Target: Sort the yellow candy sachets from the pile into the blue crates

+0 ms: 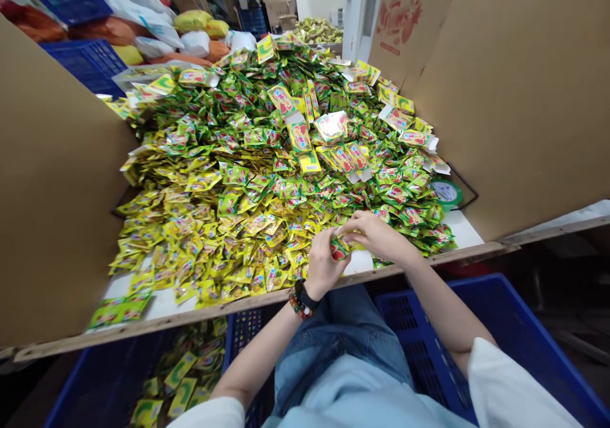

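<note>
Close to the table's front edge, my left hand (324, 264) is closed around a small watermelon-printed pack (338, 249); whether it is a carton or a sachet is hard to see. My right hand (374, 234) reaches in from the right with its fingers pinched together at the pack's upper end. Around both hands spreads a big heap of candy sachets, yellow ones (190, 237) at the front left and green ones (410, 215) at the right. Several small printed cartons (300, 137) lie on top of the heap, some with white flaps out.
Cardboard walls (57, 193) (515, 110) flank the table. A green tape roll (447, 193) rests at the right. Below the edge stand blue crates, one at the left (90, 377) with packed cartons (183, 396), another at the right (505, 314). Sacks (133, 9) are stacked behind.
</note>
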Demonstrator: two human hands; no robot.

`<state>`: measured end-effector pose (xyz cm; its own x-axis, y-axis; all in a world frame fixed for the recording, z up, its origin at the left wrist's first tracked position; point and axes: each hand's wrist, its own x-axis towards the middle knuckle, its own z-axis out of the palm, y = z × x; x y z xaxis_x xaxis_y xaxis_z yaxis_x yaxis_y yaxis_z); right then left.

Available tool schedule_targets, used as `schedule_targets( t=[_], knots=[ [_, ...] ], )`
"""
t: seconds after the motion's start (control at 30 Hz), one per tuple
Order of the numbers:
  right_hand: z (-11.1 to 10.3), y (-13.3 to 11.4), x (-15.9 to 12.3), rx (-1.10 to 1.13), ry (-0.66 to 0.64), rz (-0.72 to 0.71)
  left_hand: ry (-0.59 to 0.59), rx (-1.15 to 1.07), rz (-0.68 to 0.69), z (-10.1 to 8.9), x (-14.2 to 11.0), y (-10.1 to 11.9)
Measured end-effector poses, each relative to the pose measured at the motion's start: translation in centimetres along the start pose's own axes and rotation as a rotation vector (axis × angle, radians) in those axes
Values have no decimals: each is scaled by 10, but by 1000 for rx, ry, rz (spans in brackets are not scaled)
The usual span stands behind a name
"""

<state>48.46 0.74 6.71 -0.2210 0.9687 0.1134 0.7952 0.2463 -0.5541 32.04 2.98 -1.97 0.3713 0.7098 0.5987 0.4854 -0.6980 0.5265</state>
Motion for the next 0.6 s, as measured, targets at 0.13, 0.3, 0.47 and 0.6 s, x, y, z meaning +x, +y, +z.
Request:
schedule_targets(
  t=[0.13, 0.3, 0.47, 0.6],
  knots=[
    [11, -24, 0, -316, 37, 166, 98, 7, -9, 13, -14, 3],
    [43, -33, -5, -295, 182, 53, 191, 34, -100, 20, -34, -2],
    [72, -21, -14, -194, 380, -18, 193, -3, -165, 13, -42, -4],
    [85, -21, -24, -56, 387, -70, 127, -67, -238, 8, -44, -4]
  ],
)
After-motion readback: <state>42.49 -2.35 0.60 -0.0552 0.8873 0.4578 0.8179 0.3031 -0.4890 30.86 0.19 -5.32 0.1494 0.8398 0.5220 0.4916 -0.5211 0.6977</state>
